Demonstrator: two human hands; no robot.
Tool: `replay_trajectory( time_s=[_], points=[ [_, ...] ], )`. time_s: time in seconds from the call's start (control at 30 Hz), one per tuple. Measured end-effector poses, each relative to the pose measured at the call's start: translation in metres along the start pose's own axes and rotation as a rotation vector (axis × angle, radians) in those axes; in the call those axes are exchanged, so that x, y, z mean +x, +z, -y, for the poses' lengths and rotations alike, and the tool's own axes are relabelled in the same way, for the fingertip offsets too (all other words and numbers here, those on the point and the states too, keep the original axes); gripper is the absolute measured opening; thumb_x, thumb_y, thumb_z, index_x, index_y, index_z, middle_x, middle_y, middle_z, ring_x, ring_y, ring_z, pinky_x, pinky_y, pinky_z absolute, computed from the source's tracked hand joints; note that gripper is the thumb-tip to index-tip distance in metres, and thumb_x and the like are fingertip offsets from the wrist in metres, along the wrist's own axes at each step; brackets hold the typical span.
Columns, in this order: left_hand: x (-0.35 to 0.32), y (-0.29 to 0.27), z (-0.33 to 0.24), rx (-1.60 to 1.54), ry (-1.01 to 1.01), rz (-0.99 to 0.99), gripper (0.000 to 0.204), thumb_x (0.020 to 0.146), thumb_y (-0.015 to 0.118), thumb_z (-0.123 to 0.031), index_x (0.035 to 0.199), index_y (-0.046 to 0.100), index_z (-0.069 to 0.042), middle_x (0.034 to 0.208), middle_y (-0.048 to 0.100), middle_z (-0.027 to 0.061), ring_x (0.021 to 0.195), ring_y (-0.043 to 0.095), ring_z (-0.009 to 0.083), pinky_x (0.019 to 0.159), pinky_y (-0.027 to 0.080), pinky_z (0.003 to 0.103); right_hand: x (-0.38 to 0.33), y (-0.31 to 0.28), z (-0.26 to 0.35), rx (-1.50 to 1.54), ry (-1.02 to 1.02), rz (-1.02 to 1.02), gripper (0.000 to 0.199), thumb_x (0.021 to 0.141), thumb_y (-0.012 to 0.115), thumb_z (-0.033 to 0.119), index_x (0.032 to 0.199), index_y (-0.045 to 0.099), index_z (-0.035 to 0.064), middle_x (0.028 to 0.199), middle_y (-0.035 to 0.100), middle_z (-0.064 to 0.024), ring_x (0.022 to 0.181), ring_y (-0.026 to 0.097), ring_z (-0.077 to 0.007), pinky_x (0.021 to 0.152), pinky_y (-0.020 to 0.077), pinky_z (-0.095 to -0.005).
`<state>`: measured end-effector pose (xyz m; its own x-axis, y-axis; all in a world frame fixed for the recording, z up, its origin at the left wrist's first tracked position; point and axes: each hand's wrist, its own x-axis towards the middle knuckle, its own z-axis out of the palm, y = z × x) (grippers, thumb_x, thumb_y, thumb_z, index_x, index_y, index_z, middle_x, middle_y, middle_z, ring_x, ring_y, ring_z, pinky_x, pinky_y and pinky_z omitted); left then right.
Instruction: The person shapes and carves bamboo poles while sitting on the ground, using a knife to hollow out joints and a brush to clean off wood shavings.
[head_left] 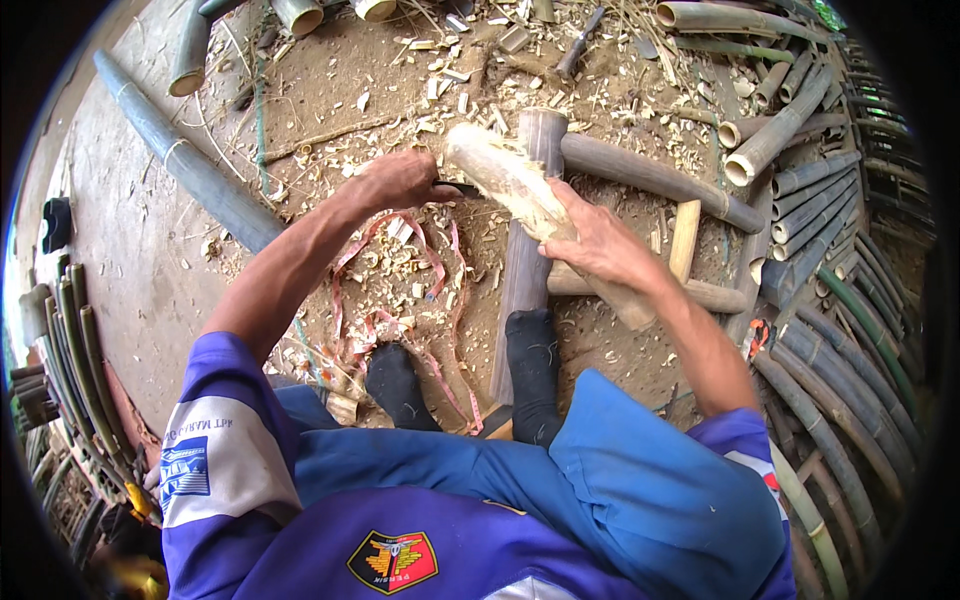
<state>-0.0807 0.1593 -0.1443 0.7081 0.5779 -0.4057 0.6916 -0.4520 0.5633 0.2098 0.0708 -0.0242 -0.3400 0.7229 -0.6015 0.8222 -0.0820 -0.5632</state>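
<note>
My left hand [400,180] is closed in a fist round a knife; only its short dark blade [458,187] shows, pointing right, and the handle is hidden. The blade is close to the left side of a thick, pale, shaved piece of wood or bamboo [500,170]. Fibres fray along its upper face. My right hand [592,238] grips this piece about its middle, thumb and fingers wrapped over it. It slants from upper left to lower right, above a grey bamboo pole [525,265] that runs between my feet.
Crosswise bamboo poles [660,180] join the upright pole. A pink measuring tape [440,265] lies looped among shavings near my feet. A chisel-like tool [580,45] lies at the far side. Bamboo stacks [830,200] line the right; a long pole [185,155] lies left.
</note>
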Motion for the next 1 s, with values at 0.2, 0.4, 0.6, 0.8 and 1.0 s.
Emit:
replay_trajectory(
  time_s=[0.2,0.4,0.6,0.8,1.0],
  points=[
    [-0.044,0.031,-0.014,0.194,0.076,-0.276,0.029,0.091,0.069,-0.043,0.102,0.071,-0.016,0.072,0.056,0.0047,0.053,0.049,0.0176,0.045,0.04,0.037,-0.006,-0.032,-0.007,0.257,0.019,-0.123,0.111,0.069,0.082,0.04,0.155,0.025,-0.0025,0.145,0.048,-0.0281,0.134,0.049,-0.0329,0.115,0.0362,-0.0369],
    [-0.066,0.037,-0.05,0.143,-0.021,-0.264,0.03,0.087,0.071,-0.034,0.111,0.069,-0.017,0.083,0.06,0.0089,0.071,0.062,0.0243,0.058,0.048,0.043,-0.021,-0.037,-0.049,0.369,0.012,-0.39,0.119,0.068,0.082,0.044,0.151,0.02,-0.0145,0.147,0.043,-0.0327,0.14,0.042,-0.0345,0.118,0.0297,-0.0369],
    [-0.064,0.03,-0.056,0.202,-0.179,0.014,0.022,0.102,0.044,-0.017,0.098,0.061,-0.003,0.083,0.064,0.0152,0.065,0.065,0.0258,0.055,0.053,0.041,-0.025,-0.019,-0.046,-0.31,-0.437,-0.407,0.059,0.087,0.073,0.033,0.133,0.046,0.0066,0.099,0.068,-0.0151,0.09,0.07,-0.026,0.069,0.0589,-0.0344],
    [-0.061,0.041,-0.049,0.251,-0.201,-0.045,0.022,0.101,0.05,-0.019,0.093,0.062,-0.002,0.077,0.064,0.0123,0.057,0.06,0.0211,0.047,0.048,0.04,0.002,-0.027,-0.054,-0.986,-0.708,-0.108,0.057,0.08,0.07,0.015,0.131,0.047,0.0083,0.088,0.058,-0.0063,0.075,0.062,-0.0216,0.064,0.0523,-0.034],
    [-0.06,0.047,-0.052,0.302,-0.187,-0.066,0.017,0.1,0.048,-0.016,0.098,0.059,-0.003,0.08,0.063,0.0121,0.062,0.061,0.0227,0.052,0.05,0.041,0.002,-0.015,-0.059,-0.916,-0.949,-0.245,0.08,0.063,0.088,0.028,0.128,0.048,0.0033,0.096,0.059,-0.0085,0.084,0.063,-0.0234,0.072,0.0519,-0.0374]
  ],
)
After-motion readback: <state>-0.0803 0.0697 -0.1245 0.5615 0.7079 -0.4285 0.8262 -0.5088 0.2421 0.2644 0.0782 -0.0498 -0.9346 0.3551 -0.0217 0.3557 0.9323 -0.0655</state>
